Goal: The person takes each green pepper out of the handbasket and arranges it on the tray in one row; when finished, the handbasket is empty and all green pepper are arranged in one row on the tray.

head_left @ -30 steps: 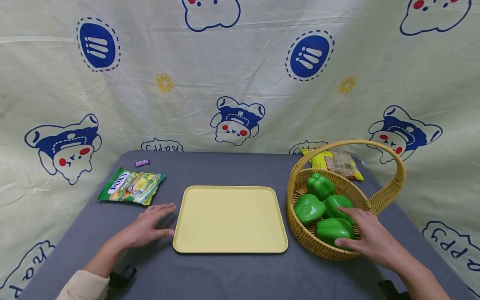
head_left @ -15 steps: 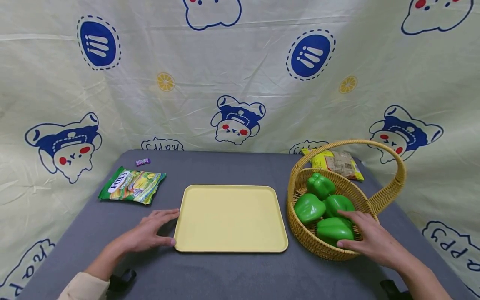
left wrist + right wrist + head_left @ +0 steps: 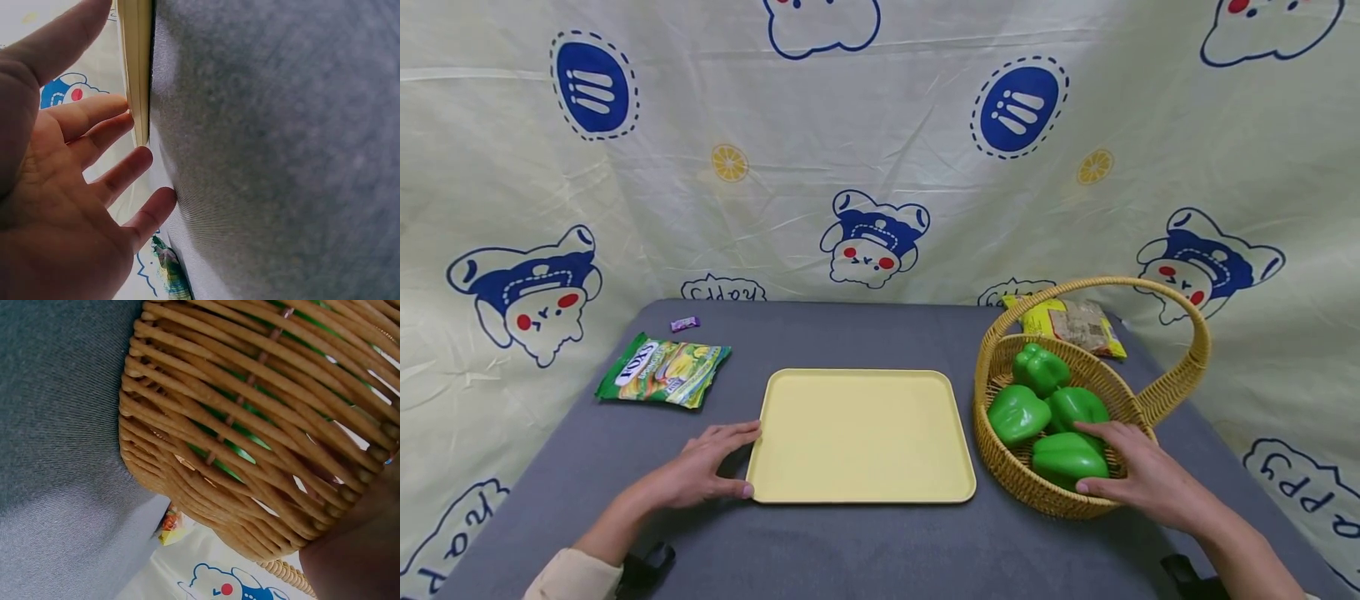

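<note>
A pale yellow tray (image 3: 861, 437) lies flat in the middle of the table. At its left edge is my left hand (image 3: 696, 471), thumb and fingers spread and extended; in the left wrist view the fingertips of that hand (image 3: 81, 181) meet the side of the tray (image 3: 139, 69). My right hand (image 3: 1150, 479) reaches over the near right rim of a wicker basket (image 3: 1037, 492), its fingers and thumb at the front green pepper (image 3: 1070, 460). Several green peppers lie in the basket. The right wrist view shows mostly the woven basket wall (image 3: 250, 419), which hides the fingers.
On the left of the table are a green snack packet (image 3: 664, 371) and a small purple wrapped piece (image 3: 685, 324). A yellow packet (image 3: 1075, 327) lies behind the basket, whose tall handle (image 3: 1176, 387) arches above it. A printed cloth hangs behind the table.
My left hand has moved slightly right and down, from just beside the tray to its left edge. The right hand has shifted only a little at the peppers.
</note>
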A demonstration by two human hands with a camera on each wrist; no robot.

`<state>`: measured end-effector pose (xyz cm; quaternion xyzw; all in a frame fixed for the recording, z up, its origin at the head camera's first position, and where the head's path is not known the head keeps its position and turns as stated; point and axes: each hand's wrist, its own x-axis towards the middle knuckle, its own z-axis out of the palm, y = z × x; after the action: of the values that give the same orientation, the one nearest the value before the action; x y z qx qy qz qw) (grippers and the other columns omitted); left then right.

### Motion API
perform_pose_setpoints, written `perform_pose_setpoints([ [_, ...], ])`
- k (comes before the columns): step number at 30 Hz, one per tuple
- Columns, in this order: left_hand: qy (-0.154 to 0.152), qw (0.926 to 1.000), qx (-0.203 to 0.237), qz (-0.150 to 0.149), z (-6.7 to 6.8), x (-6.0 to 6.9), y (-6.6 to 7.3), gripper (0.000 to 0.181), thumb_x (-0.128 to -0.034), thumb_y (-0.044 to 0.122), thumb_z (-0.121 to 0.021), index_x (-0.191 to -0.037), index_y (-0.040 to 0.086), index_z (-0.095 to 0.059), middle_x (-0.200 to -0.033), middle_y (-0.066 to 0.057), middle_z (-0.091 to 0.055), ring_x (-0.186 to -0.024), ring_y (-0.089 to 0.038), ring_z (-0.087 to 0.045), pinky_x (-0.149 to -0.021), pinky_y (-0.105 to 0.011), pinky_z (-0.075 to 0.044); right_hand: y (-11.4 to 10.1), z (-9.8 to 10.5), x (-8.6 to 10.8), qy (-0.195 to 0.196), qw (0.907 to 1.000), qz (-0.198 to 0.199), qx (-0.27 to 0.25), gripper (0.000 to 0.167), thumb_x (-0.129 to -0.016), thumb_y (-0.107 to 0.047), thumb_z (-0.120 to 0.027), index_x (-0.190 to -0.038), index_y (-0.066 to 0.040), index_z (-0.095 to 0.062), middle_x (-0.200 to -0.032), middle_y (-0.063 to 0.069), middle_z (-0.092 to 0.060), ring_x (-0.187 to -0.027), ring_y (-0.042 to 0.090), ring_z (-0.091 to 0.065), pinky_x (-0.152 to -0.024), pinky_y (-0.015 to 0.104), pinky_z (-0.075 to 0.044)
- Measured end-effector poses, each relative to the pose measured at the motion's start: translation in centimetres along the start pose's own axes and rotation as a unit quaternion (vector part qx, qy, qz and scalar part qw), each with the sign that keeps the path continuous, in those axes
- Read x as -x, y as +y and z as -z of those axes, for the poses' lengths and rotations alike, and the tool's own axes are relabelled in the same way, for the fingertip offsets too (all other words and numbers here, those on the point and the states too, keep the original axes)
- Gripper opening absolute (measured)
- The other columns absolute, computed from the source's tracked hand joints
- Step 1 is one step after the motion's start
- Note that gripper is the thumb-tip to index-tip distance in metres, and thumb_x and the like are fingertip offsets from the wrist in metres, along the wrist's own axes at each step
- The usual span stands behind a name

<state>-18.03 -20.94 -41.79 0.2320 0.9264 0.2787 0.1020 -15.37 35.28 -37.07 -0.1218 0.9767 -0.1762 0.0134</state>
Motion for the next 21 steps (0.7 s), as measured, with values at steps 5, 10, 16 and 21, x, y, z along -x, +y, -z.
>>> perform_pose_setpoints([
  [5,0.003,1.0,-0.003,0.0,-0.06,0.01,-0.01,0.082,-0.0767,0.048,-0.072,-0.141,0.007,-0.042,-0.149,-0.01,-0.038,-0.129,-0.034,-0.035,-0.092,-0.057,-0.028,0.13,0.02,-0.06,-0.011,0.9999,-0.001,-0.01,0.077,-0.076,-0.052,-0.072,-0.133,-0.005,-0.05,-0.125,0.023,-0.051,-0.105,0.031,-0.049,-0.072,0.036,-0.041],
  [10,0.0,1.0,-0.001,0.008,-0.16,-0.02,0.03,0.082,-0.0763,0.047,-0.073,-0.142,0.007,-0.042,-0.15,-0.009,-0.037,-0.129,-0.033,-0.035,-0.092,-0.056,-0.027,0.23,0.1,-0.15,-0.018,0.9998,0.0,-0.011,0.077,-0.075,-0.051,-0.072,-0.132,-0.004,-0.051,-0.124,0.022,-0.053,-0.104,0.03,-0.05,-0.072,0.035,-0.041],
  [16,0.002,0.9999,-0.003,0.01,-0.29,-0.03,0.0,0.083,-0.0759,0.047,-0.073,-0.142,0.008,-0.042,-0.15,-0.009,-0.037,-0.129,-0.034,-0.036,-0.091,-0.058,-0.027,0.56,0.1,-0.19,-0.033,0.9994,-0.001,-0.011,0.076,-0.075,-0.047,-0.074,-0.132,-0.002,-0.051,-0.123,0.022,-0.054,-0.104,0.03,-0.051,-0.071,0.035,-0.041],
  [21,0.001,1.0,-0.004,0.006,-0.2,0.02,0.12,0.083,-0.0759,0.048,-0.073,-0.142,0.008,-0.042,-0.15,-0.01,-0.037,-0.129,-0.035,-0.037,-0.09,-0.059,-0.028,0.54,0.2,-0.25,-0.039,0.9991,-0.007,-0.013,0.077,-0.075,-0.049,-0.073,-0.132,-0.002,-0.051,-0.122,0.022,-0.054,-0.102,0.028,-0.051,-0.07,0.034,-0.04],
])
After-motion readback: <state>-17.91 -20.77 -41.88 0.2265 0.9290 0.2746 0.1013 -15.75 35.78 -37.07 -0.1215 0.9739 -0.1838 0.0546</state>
